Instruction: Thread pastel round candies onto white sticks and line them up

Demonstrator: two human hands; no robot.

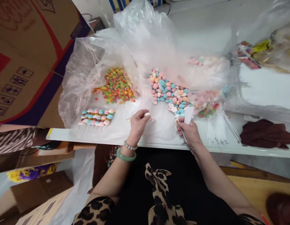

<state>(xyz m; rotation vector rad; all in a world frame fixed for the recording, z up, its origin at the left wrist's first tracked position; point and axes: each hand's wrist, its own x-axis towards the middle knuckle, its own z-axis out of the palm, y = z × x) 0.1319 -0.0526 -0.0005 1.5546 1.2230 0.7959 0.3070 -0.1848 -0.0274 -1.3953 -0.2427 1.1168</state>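
The left hand (138, 123) pinches a pale bead (147, 114) in closed fingers; the right hand (189, 132) grips a narrow clear packet (188, 115). Both rest on the white worktop (229, 148) beside pastel beads (168, 90). The cardboard box's (25, 59) printing is unreadable.

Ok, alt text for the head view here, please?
A person's left hand pinches a pale candy while the right hand holds a small clear sleeve, over a white table spread with plastic sheeting and pastel candy piles.
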